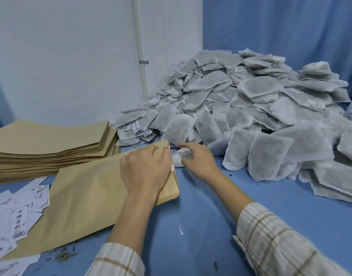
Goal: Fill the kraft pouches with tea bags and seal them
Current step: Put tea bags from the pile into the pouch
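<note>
A kraft pouch (81,204) lies flat on the blue table, its mouth pointing right. My left hand (144,171) grips the upper lip of that mouth and holds it apart. Right at the opening, my right hand (199,162) pinches a white tea bag (180,161), which is partly hidden between the two hands. A big heap of grey-white tea bags (250,108) rises behind and to the right of my hands.
A stack of flat kraft pouches (47,144) sits at the back left. Printed paper labels (13,218) are scattered at the near left. Loose tea crumbs (61,254) lie by the pouch's bottom edge. A white wall and blue curtain stand behind.
</note>
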